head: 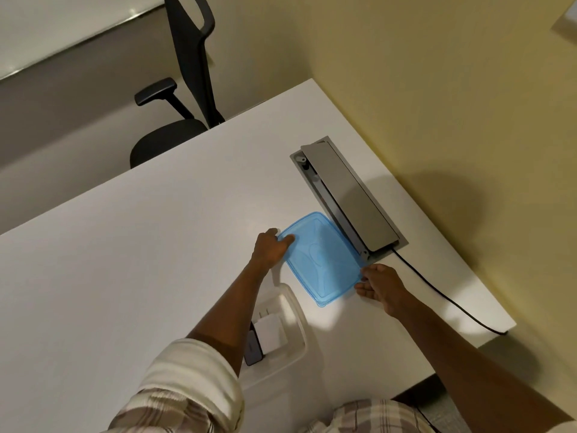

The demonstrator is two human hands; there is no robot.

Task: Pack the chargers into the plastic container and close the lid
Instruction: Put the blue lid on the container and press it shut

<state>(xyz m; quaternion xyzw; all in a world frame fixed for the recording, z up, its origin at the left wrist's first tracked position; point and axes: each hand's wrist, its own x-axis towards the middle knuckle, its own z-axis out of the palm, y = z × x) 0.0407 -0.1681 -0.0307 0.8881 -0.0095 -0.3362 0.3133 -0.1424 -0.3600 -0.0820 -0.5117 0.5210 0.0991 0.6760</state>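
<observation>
Translucent blue lid (323,260), rectangular with rounded corners, flat on white desk (140,260) beside open grey cable hatch (349,195). Left hand (271,249) and right hand (379,284) pinching its opposite edges. Clear container (298,320) nearer body, uncovered, white charger (271,332) and darker charger (252,348) inside.

Raised cable-box flap (349,195) hard against lid (324,264); left desk (125,260) open.
</observation>
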